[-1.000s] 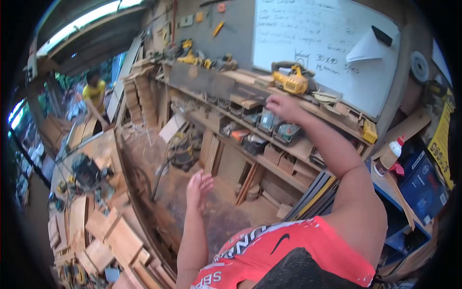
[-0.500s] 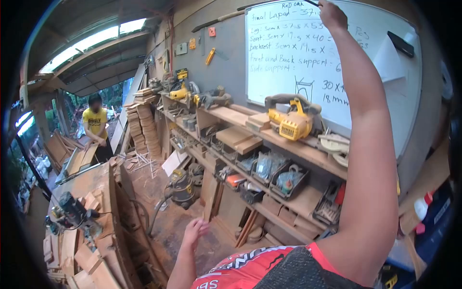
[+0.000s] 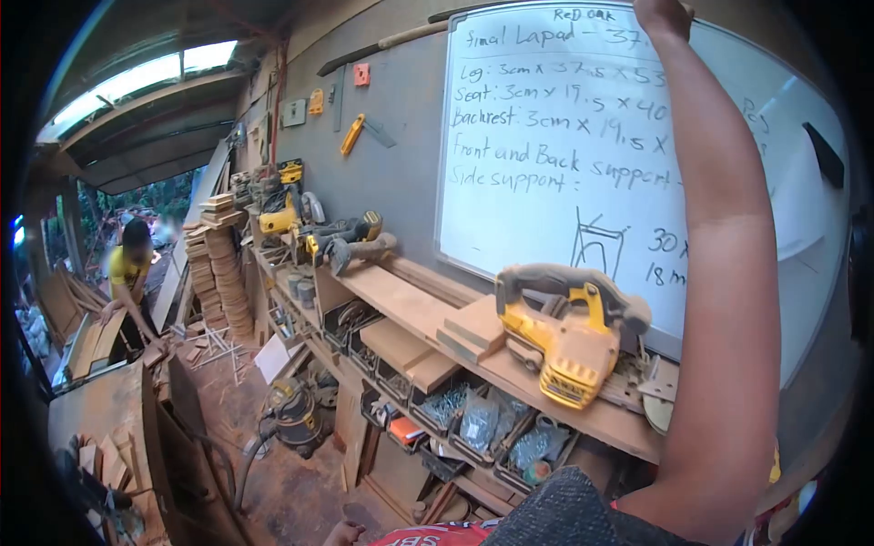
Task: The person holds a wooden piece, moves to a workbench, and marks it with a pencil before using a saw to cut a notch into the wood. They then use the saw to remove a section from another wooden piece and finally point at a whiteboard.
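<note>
My right hand (image 3: 665,16) is raised to the top of a whiteboard (image 3: 519,218) covered with handwritten measurements and a small chair-like sketch. Its fingers are curled and partly cut off by the upper edge; the dark marker seen in them a moment ago is hidden now. My right forearm covers part of the writing. Only a bit of my left hand (image 3: 346,531) shows at the bottom edge, low in front of me, and its fingers cannot be made out. Below the board, a yellow cordless saw (image 3: 574,337) sits on the wooden shelf (image 3: 391,300).
More power tools (image 3: 355,241) stand along the shelf, above bins of bagged hardware (image 3: 482,419). A shop vacuum (image 3: 296,419) is on the dusty floor. Stacked boards (image 3: 228,282) lean farther back. At the left, a person in a yellow shirt (image 3: 127,268) bends over a workbench.
My view has moved closer to the whiteboard and shelf. My right hand stays high at the board, its marker now out of sight. My left hand has dropped almost out of view.
</note>
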The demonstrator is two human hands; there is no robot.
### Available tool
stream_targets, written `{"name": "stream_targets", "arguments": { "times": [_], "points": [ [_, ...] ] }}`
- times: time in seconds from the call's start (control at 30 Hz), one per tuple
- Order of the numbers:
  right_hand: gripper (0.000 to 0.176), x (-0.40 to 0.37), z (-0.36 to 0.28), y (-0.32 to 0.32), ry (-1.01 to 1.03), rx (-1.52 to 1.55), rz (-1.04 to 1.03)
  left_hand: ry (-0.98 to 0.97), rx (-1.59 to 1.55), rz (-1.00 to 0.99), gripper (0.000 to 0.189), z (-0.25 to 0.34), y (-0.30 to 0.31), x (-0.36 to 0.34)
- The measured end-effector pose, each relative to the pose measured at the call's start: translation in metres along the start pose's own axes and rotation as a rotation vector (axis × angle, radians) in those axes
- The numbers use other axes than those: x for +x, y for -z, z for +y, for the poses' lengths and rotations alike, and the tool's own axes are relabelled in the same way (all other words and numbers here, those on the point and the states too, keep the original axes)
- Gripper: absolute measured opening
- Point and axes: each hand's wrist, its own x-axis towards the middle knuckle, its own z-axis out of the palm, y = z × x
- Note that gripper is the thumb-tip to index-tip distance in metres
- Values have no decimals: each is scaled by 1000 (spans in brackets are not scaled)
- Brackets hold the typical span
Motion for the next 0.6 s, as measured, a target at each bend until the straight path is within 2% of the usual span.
{"name": "stream_targets", "arguments": {
  "times": [0.1,0.2,0.23,0.27,0.3,0.33,0.37,0.43,0.5,0.6],
  "points": [
    [24,19,-6,-34,-62,-57,-73,-85,110,-34,20,50,14,49],
    [23,35,-1,-83,7,-88,-38,-156,183,-64,22,100,31,82],
    [28,62,17,-110,48,-342,-153,-177,197,-69,22,113,36,91],
    [28,62,7,-116,54,-342,-150,-191,215,-75,23,122,42,100],
    [28,59,0,-118,-27,-336,-150,-204,228,-75,23,132,48,109],
    [28,57,-9,-123,-107,-329,-154,-215,243,-74,24,138,53,116],
    [28,72,6,-139,-13,-386,-244,-222,253,-74,24,145,58,122],
    [28,79,21,-153,-20,-416,-282,-227,267,-67,25,151,65,133],
    [29,76,10,-150,-65,-499,-389,-226,285,-57,27,153,72,143],
    [29,60,-1,-147,-26,-544,-282,-226,314,-49,28,159,78,156]
  ]
}}
